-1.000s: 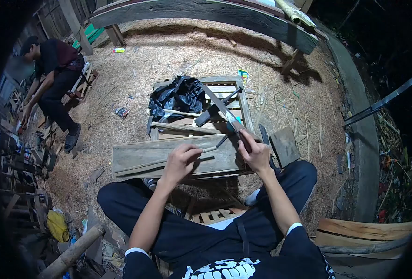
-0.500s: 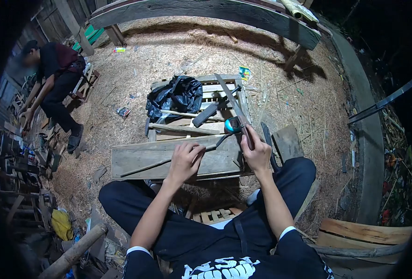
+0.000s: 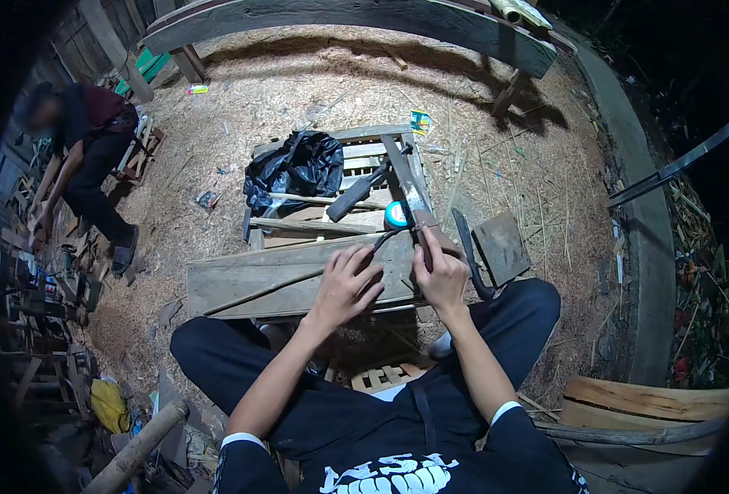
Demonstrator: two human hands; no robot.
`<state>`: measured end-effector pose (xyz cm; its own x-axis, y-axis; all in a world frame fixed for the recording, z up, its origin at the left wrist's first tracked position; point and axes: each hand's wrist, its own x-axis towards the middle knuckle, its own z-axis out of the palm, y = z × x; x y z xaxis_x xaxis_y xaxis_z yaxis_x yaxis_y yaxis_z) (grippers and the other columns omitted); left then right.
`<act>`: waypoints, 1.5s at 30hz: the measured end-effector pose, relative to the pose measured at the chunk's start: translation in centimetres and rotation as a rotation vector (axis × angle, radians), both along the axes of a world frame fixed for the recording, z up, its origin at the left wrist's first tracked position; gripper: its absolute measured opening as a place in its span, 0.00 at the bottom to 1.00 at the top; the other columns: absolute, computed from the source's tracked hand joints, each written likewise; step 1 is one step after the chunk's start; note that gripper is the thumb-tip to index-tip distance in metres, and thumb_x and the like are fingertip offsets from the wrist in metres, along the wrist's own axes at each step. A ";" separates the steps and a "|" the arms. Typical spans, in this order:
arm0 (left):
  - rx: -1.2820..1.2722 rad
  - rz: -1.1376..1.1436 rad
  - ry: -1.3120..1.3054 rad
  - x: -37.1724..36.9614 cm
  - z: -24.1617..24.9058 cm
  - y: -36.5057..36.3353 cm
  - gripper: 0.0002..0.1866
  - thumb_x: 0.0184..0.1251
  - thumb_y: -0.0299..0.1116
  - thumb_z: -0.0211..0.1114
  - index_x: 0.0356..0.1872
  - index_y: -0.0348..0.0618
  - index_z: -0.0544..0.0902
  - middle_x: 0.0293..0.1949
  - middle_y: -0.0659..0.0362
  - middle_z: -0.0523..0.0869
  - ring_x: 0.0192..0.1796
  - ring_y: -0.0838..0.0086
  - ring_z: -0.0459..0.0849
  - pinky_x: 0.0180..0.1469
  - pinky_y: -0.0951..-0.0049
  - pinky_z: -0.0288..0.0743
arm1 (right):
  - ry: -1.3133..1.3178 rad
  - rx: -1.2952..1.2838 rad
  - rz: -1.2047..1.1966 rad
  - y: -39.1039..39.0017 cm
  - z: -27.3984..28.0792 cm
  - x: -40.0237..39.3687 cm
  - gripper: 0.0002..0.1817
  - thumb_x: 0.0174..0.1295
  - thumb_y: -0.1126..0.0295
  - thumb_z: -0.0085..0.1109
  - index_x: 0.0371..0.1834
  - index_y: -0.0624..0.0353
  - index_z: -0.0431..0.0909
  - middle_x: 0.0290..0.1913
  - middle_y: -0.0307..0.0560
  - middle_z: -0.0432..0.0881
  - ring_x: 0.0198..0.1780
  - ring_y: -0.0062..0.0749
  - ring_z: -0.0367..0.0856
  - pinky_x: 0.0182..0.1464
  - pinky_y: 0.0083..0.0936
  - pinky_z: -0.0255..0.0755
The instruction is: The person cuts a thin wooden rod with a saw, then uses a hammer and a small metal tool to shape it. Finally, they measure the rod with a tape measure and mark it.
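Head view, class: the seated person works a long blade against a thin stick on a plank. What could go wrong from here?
1. The right hand grips the blade close to the left hand pinning the thin stick; a slip could cut fingers.
2. The plank rests across a crate above the knees; it might shift.

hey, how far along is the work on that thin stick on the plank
Done: the thin stick lies along the plank, with shavings all over the ground. In hand: the left hand grips the stick's near end while the right hand holds the long knife by it. How much remains cannot be judged.
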<state>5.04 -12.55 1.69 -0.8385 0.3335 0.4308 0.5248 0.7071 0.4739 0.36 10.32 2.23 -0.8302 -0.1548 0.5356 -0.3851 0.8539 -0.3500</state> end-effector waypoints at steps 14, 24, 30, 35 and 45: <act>-0.065 0.098 -0.052 -0.2 -1.3 -1.1 0.30 0.69 0.46 0.73 0.70 0.48 0.80 0.75 0.46 0.73 0.78 0.52 0.69 0.80 0.47 0.57 | -0.048 -0.070 0.077 0.2 -0.7 0.4 0.24 0.65 0.66 0.68 0.66 0.51 0.83 0.31 0.50 0.88 0.30 0.45 0.88 0.36 0.41 0.79; -0.024 0.157 -0.027 -0.8 -1.0 -1.4 0.20 0.71 0.31 0.69 0.63 0.45 0.84 0.69 0.50 0.81 0.74 0.55 0.75 0.75 0.52 0.65 | 0.106 -0.074 0.043 0.1 0.1 0.2 0.22 0.64 0.70 0.69 0.62 0.51 0.86 0.31 0.46 0.88 0.29 0.41 0.87 0.34 0.38 0.78; 0.054 0.167 0.021 -1.0 -0.6 -1.6 0.15 0.67 0.28 0.72 0.54 0.43 0.88 0.54 0.53 0.87 0.62 0.56 0.83 0.65 0.55 0.73 | 0.026 0.011 0.024 0.5 -1.2 0.4 0.20 0.64 0.65 0.70 0.60 0.51 0.87 0.26 0.49 0.84 0.29 0.45 0.85 0.35 0.41 0.78; 0.056 0.165 -0.002 -0.3 0.4 -1.6 0.14 0.66 0.30 0.73 0.52 0.44 0.89 0.46 0.55 0.86 0.50 0.57 0.84 0.55 0.57 0.76 | -0.068 0.075 0.055 0.4 -0.3 0.7 0.20 0.64 0.62 0.70 0.59 0.53 0.88 0.27 0.51 0.83 0.31 0.45 0.85 0.37 0.42 0.78; 0.122 0.282 -0.008 -0.1 0.1 -2.5 0.15 0.65 0.36 0.76 0.51 0.45 0.90 0.52 0.56 0.87 0.59 0.57 0.82 0.62 0.57 0.72 | 0.068 0.019 0.112 -1.3 2.2 -2.7 0.19 0.63 0.69 0.69 0.58 0.55 0.86 0.39 0.47 0.89 0.42 0.42 0.85 0.45 0.40 0.79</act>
